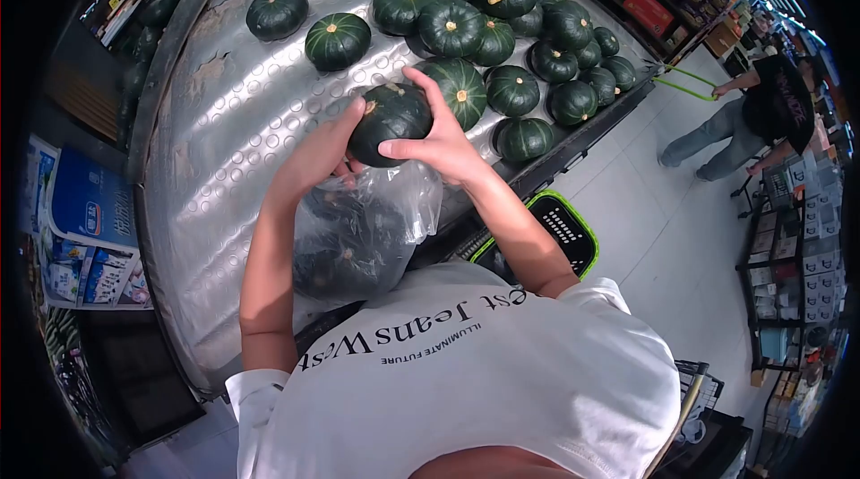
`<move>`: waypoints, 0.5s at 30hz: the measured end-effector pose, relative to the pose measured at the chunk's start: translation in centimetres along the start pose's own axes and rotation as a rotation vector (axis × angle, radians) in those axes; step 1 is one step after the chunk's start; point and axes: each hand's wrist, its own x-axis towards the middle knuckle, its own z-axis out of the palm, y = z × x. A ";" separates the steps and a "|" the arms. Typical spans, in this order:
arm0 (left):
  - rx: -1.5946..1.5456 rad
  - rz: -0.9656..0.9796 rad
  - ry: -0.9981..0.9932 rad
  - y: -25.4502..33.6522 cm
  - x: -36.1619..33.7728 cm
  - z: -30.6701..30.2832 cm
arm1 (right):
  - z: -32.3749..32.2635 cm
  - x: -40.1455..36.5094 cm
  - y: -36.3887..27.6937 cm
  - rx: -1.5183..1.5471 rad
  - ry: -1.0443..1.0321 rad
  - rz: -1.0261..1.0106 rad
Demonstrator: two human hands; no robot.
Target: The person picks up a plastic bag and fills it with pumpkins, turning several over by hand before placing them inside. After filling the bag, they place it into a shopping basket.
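Head view: beyond your hands, a striped pumpkin (464, 94) sits just past your right hand (443, 146), with the pumpkin pile (452, 29) crowding the far right. Your left hand (321, 146) and right hand hold the dark pumpkin (400, 124) between curved fingers, above the clear bag (354, 242). Its pale nub faces the far side; you cannot tell its long axis. Leftward, the metal surface (210, 143) lies open; past its right edge is the green-rimmed basket (591, 242).
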 end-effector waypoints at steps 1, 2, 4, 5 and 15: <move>0.051 -0.024 0.043 0.2 -1.1 0.0 | -0.1 -0.1 0.1 -0.006 -0.045 -0.009; 0.041 0.050 0.032 -0.8 -1.3 0.0 | -0.1 -0.3 0.0 0.018 -0.075 -0.013; 0.015 0.198 0.007 -3.4 -1.4 -0.7 | -0.1 -0.5 0.0 0.063 -0.136 -0.018; 0.090 0.211 -0.034 -3.8 -2.0 -1.0 | -0.2 -0.5 0.2 0.099 -0.136 0.017; 0.588 0.606 -0.077 -6.0 -2.1 -2.4 | -0.8 0.0 0.9 0.146 -0.260 0.090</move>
